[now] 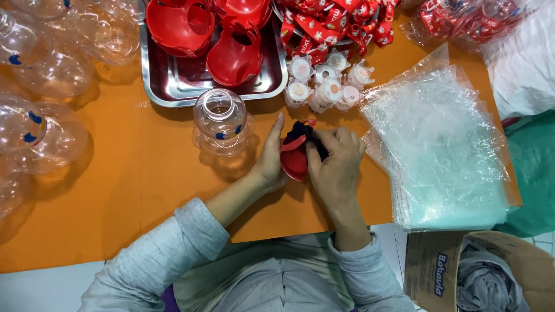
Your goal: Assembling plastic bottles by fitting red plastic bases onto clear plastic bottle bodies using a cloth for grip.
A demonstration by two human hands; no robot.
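We count one round red plastic cap [293, 162] gripped in both hands: left hand [270, 162], right hand [337, 164]; one clear plastic bottle [222, 121] beside; eight white valve pieces [326, 86].

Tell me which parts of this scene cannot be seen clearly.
- Red piece, head view: largely covered by the left hand and right hand.
- Dark part on it: too small to identify.
- Metal tray: top cut off by the frame edge.
- Cardboard box: cut off at the bottom edge.
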